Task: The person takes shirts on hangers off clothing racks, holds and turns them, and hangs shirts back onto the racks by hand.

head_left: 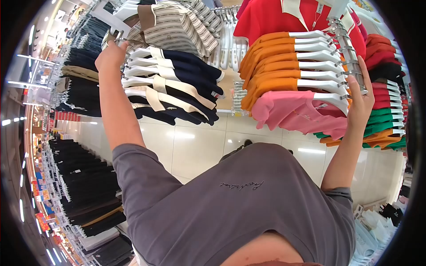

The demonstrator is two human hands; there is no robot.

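My left hand is raised at the left display, its fingers curled near metal fittings and a grey-brown striped shirt. What lies inside that grip is hidden. Just below and to its right hang navy shirts with cream collars on white hangers. On the other side, my right hand is closed round the end of a metal rail, thumb on one side and fingers on the other. Beside it, a pink shirt hangs foremost, with several orange shirts behind it on white hangers.
Red shirts hang beyond the orange ones. Bare white hangers hang between the two groups. Dark trousers line the left side. Green shirts hang at far right. Below is a pale tiled floor.
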